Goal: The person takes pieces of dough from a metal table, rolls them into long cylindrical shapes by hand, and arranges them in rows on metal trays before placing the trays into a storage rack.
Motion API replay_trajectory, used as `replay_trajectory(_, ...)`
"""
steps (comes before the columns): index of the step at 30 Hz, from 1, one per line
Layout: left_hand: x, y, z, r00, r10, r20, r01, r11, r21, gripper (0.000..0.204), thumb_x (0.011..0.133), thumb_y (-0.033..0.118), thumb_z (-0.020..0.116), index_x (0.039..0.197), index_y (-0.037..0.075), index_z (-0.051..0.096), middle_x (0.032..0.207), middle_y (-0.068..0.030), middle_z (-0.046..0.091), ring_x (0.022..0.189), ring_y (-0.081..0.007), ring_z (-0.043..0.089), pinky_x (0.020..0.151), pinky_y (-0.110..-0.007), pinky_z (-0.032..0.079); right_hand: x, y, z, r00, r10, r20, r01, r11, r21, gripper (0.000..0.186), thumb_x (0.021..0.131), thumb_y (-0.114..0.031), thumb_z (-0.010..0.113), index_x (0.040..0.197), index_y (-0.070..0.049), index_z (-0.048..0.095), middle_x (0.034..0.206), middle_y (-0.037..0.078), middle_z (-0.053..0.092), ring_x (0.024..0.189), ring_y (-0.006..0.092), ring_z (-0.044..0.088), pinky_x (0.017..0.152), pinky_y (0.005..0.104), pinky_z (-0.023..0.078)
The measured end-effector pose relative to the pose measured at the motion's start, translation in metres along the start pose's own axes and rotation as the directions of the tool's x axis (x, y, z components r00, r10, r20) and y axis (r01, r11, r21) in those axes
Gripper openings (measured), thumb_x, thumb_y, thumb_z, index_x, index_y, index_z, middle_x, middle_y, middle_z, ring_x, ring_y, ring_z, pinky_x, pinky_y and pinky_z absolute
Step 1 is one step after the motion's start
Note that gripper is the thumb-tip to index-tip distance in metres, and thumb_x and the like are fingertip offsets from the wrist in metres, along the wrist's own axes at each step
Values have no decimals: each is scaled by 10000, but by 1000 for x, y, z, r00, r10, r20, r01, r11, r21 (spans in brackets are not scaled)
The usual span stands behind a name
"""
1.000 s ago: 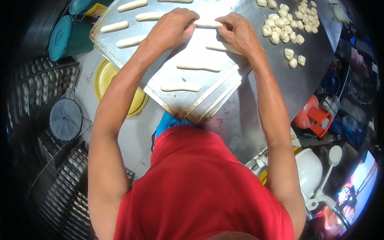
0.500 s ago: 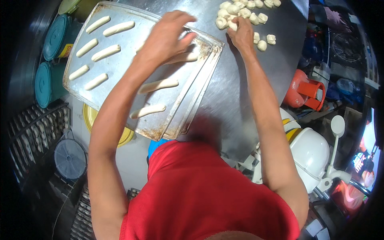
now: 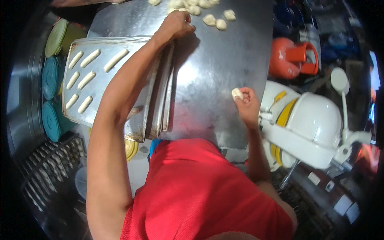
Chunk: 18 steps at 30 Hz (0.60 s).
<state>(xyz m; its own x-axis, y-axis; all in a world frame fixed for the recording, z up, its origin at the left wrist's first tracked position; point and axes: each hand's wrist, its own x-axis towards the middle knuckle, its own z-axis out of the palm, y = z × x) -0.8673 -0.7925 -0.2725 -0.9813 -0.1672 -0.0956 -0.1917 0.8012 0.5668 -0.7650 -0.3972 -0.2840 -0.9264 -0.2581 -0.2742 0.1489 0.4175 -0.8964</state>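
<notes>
My right hand (image 3: pixel 249 107) pinches a small pale dough ball (image 3: pixel 237 94) above the right side of the steel table (image 3: pixel 216 64). At the far side, my left hand (image 3: pixel 175 27) is bent over beside a cluster of dough balls (image 3: pixel 204 4); its fingers are curled, and whatever they hold is hidden. Under my left forearm lies a stack of metal baking trays (image 3: pixel 96 108). On the top tray rest several dough sticks (image 3: pixel 86 80) in slanted rows, some of them covered by the arm. A few loose dough balls (image 3: pixel 221 24) sit right of the cluster.
Lidded teal tubs (image 3: pixel 50 122) and an olive-lidded tub (image 3: pixel 57 38) line the left side. Beyond the table's right edge are a red gas cylinder (image 3: pixel 283 59) and a white machine (image 3: pixel 316 122). Another person's arm (image 3: pixel 76 2) shows at the far left.
My right hand has come away from the dough pile toward me with a dough ball. My left hand has moved from above the trays to the pile, its fingers now curled. The view has shifted.
</notes>
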Motion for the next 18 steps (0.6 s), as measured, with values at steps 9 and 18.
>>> replay_trajectory(9,-258,114,84,953,267,144,-260,963,-66,284,821,63,750,1099,12,718,1051,-174,708,1022,-385,676,913,-444,557,-62,20,-36,966,-164,198,253,736,-627,399,862,-213,777,1224,-73,683,1274,122,611,1285,332,500,1115,469,381)
replay_trajectory(18,-212,105,146,950,300,82,-310,888,340,485,989,357,612,1428,170,528,1351,-110,580,1223,-315,571,1039,-529,406,24,24,20,694,-684,225,618,406,-673,568,915,-312,669,1385,-10,565,1432,189,557,1379,352,467,1176,539,311)
